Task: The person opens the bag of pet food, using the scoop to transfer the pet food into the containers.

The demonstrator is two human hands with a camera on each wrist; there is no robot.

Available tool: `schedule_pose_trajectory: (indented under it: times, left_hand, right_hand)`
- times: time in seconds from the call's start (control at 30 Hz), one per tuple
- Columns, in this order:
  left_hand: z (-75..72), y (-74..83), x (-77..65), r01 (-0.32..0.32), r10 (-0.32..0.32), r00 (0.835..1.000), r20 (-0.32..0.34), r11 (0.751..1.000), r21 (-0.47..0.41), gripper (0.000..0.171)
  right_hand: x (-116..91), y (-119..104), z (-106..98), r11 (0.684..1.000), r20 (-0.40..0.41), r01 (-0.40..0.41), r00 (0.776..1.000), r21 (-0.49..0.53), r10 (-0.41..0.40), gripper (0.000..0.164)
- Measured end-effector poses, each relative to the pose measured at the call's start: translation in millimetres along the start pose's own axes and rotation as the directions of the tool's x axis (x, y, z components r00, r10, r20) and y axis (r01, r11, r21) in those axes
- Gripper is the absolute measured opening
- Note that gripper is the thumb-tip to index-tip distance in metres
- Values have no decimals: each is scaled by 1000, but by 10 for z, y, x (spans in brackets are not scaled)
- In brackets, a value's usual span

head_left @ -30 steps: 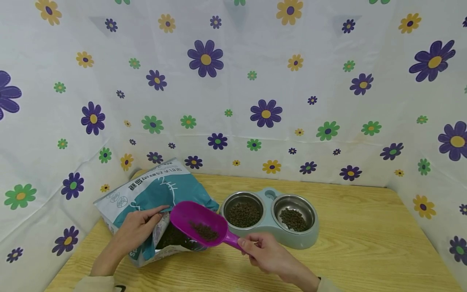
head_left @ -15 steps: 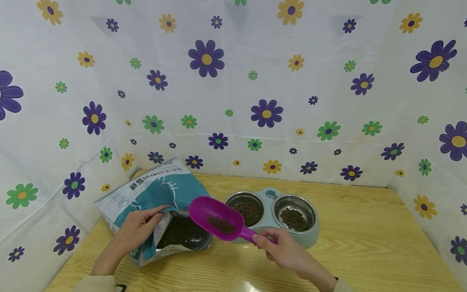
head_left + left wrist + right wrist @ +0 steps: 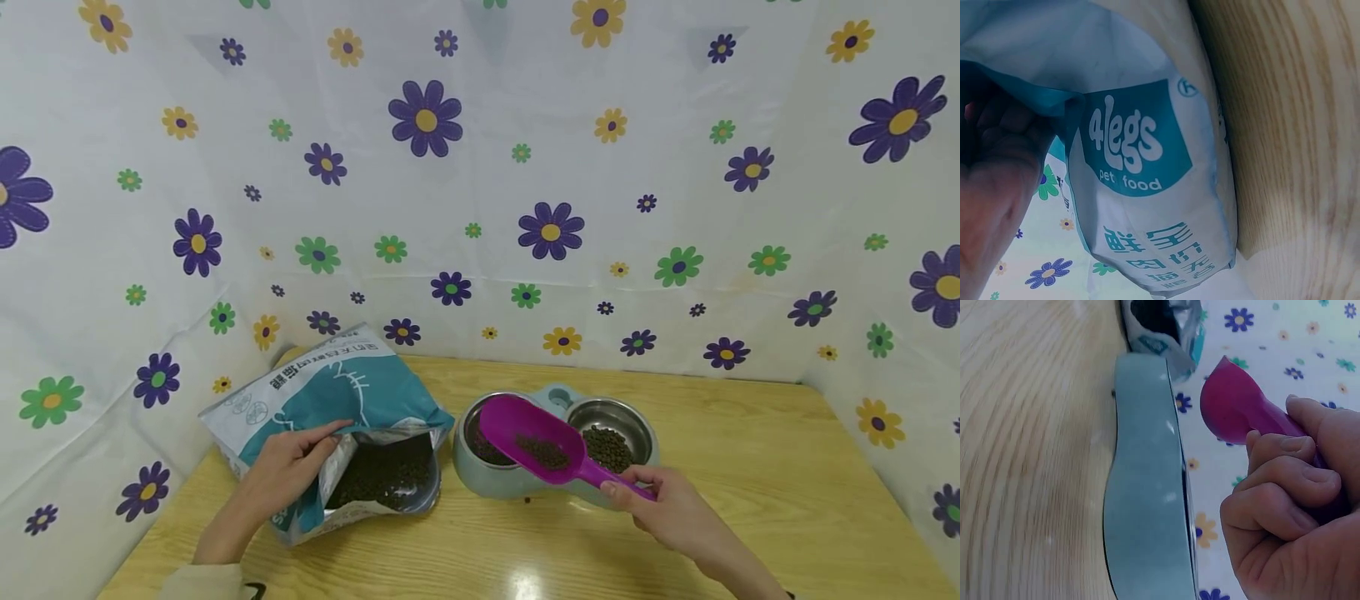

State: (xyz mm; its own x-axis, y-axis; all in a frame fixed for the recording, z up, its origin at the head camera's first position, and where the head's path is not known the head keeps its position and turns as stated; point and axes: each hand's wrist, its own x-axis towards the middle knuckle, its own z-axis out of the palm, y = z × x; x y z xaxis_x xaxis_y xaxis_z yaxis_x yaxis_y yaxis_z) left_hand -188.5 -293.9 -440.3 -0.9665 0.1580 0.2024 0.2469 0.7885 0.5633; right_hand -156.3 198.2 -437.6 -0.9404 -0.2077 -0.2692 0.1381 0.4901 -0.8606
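My right hand (image 3: 667, 512) grips the handle of a magenta scoop (image 3: 528, 421) holding a small heap of brown kibble. In the head view the scoop overlaps the left bowl of a pale blue double pet feeder (image 3: 487, 482). Seen from the right wrist, fingers curl round the handle above the feeder's side. The left bowl's kibble is partly hidden by the scoop; more kibble (image 3: 607, 450) lies in the right steel bowl. At left, my left hand (image 3: 288, 471) holds the mouth edge of a teal and white pet food bag (image 3: 390, 387), with dark kibble inside its opening.
All of this rests on a light wooden table (image 3: 750, 475). One loose kibble piece (image 3: 527, 500) lies in front of the feeder. A white flowered cloth (image 3: 480, 175) rises behind and along both sides.
My right hand has carried the scoop rightward from over the bag's mouth to over the left bowl. The left hand stays at the bag. A loose kibble piece now shows on the table.
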Motion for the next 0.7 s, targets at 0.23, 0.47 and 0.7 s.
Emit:
schedule_pose_trajectory:
  times: [0.23, 0.47, 0.7]
  left_hand:
    - [6, -5, 3, -14, 14, 1000, -6, 1000, -13, 33]
    - [9, -21, -6, 10, -10, 1000, 14, 1000, -16, 34]
    - [10, -14, 5, -6, 6, 1000, -2, 1000, -11, 33]
  right_hand:
    - [-113, 136, -299, 992, -119, -111, 988, -67, 103, 43]
    - [-199, 250, -539, 970, -210, -172, 969, -173, 134, 52]
    - [-243, 280, -671, 934, -271, -178, 958, -310, 93, 55]
